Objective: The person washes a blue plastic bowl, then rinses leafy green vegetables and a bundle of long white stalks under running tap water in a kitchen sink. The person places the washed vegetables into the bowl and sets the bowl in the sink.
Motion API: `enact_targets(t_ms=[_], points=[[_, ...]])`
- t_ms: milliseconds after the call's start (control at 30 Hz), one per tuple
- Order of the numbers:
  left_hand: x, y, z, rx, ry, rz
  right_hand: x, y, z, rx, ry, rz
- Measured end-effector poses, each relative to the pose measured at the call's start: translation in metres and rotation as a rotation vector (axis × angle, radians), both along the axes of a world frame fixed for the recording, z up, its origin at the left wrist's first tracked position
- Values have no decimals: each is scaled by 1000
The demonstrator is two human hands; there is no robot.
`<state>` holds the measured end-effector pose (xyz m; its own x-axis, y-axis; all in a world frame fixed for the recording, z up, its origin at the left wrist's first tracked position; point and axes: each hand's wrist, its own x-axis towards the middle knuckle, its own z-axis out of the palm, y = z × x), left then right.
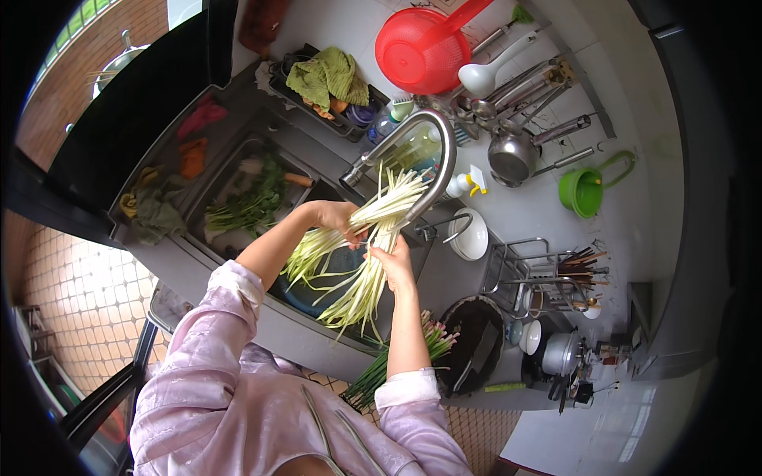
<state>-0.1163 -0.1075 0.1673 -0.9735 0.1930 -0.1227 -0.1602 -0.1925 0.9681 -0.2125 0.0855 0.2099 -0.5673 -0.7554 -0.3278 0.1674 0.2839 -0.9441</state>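
My left hand (pixel 336 219) grips one bundle of long, pale yellow-green blanched garlic chives (pixel 387 205). My right hand (pixel 394 262) is closed around another bundle of them, just to the right. The white ends of both bundles meet and cross under the curved steel faucet (pixel 447 149), while the leafy tips fan out and hang down. Below them, a blue basin (pixel 303 300) sits in the right sink bowl, partly hidden by the leaves. No running water can be made out.
Leafy greens (pixel 259 199) lie in the left sink bowl. Right of my forearm are green onions (pixel 437 336) and a round dark chopping board (pixel 455 321) bearing a cleaver (pixel 476 357). A white bowl (pixel 473 235) and dish rack (pixel 518 268) stand behind. A red colander (pixel 411 53) hangs on the wall.
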Motion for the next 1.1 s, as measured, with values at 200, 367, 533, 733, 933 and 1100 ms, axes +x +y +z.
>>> enact_targets(t_ms=[200, 367, 533, 733, 933, 1100], points=[[-2, 12, 5, 28, 9, 96, -8, 0, -4, -24, 19, -35], [-11, 15, -2, 72, 70, 128, -15, 0, 1, -55, 26, -70], [-18, 19, -7, 167, 72, 107, -20, 6, 1, -59, 24, -82], [-21, 19, -11, 82, 58, 105, -23, 13, -4, -40, 43, -97], [-22, 17, -15, 52, 107, 180, -13, 6, -5, -113, 77, -131], [-24, 18, -11, 104, 57, 221, -5, -6, -10, -178, 119, -147]])
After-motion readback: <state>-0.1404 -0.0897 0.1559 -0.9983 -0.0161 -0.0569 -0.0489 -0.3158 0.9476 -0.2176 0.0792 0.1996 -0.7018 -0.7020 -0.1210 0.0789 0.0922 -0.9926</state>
